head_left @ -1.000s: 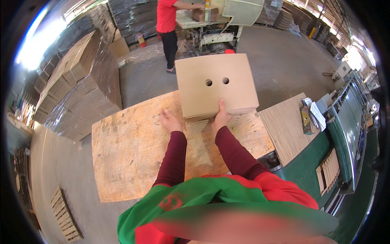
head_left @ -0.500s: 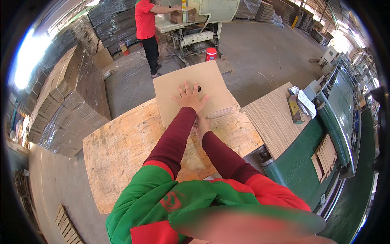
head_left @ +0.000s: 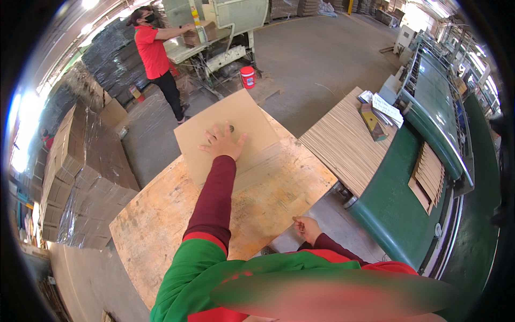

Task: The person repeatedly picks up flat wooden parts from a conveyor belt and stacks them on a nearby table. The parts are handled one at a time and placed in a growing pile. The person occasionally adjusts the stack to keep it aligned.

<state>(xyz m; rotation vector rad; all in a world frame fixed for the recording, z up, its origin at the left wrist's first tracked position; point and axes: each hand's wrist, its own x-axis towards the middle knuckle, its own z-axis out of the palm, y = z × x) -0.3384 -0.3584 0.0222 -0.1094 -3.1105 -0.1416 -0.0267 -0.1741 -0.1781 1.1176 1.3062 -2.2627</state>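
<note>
My left hand lies flat with fingers spread on the top sheet of a stack of brown cardboard sheets. A small dark round hole in the top sheet shows just beyond my fingertips. The stack rests on a worn wooden table, towards its far side. My right hand is off the stack, by the table's near right edge. Its fingers are curled together in a pinch; whatever may be between them is too small to make out.
To the right, a green conveyor belt carries slotted cardboard pieces. Beside it lies a row of packed cardboard with papers on top. Wrapped cardboard stacks stand left. Ahead, a person in red works at a machine.
My right hand has left the stack's near edge and moved back and right to the table's edge. The left hand stays flat on the cardboard. The view has shifted.
</note>
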